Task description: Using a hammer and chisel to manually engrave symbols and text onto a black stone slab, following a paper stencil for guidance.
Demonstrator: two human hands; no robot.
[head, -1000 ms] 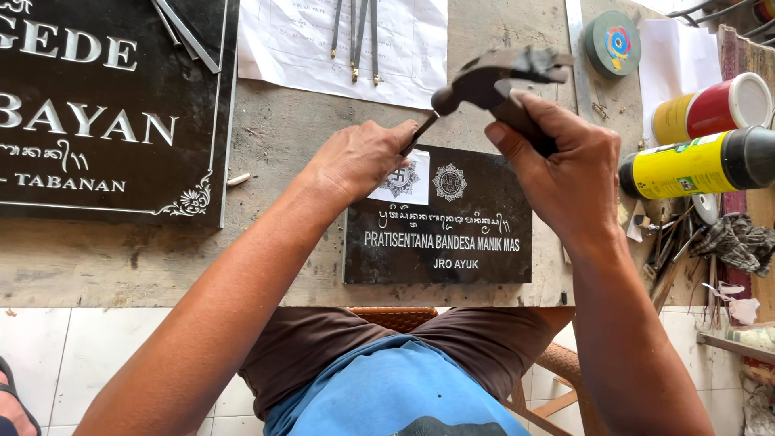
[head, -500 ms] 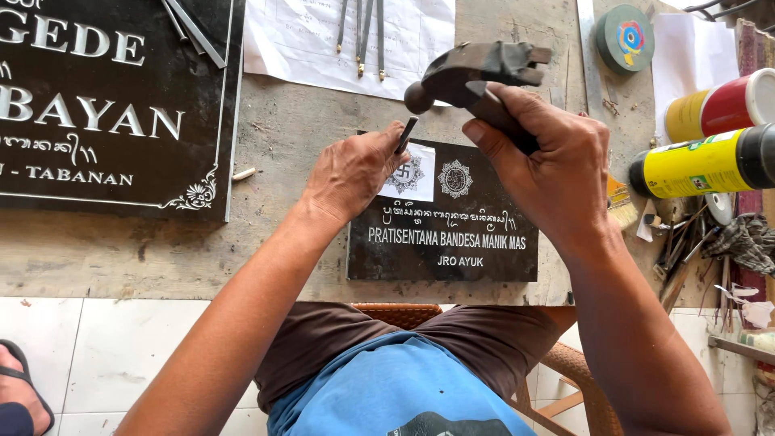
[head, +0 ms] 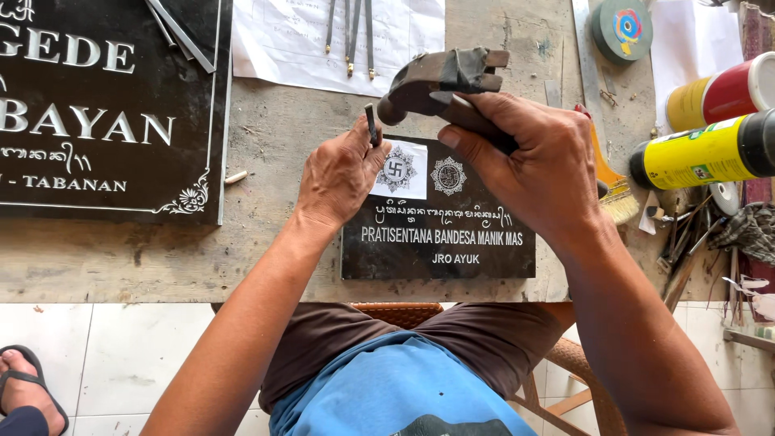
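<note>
Our left hand [head: 339, 173] has its grip pinching a thin chisel [head: 371, 125] over the small black plaque [head: 440, 242]; our right hand [head: 533, 165] has its grip wrapped around a hammer [head: 440, 81] just above it.

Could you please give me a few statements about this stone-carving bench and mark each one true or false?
1. The right hand grips a hammer. True.
2. The left hand holds a paintbrush. False: it holds a thin metal chisel upright over the small black plaque.
3. A yellow spray can lies on its side at the right of the bench. True.
4. The small black plaque hangs on a wall. False: it lies flat on the wooden bench.
5. Thin metal tools rest on a white paper sheet at the top. True.
</note>
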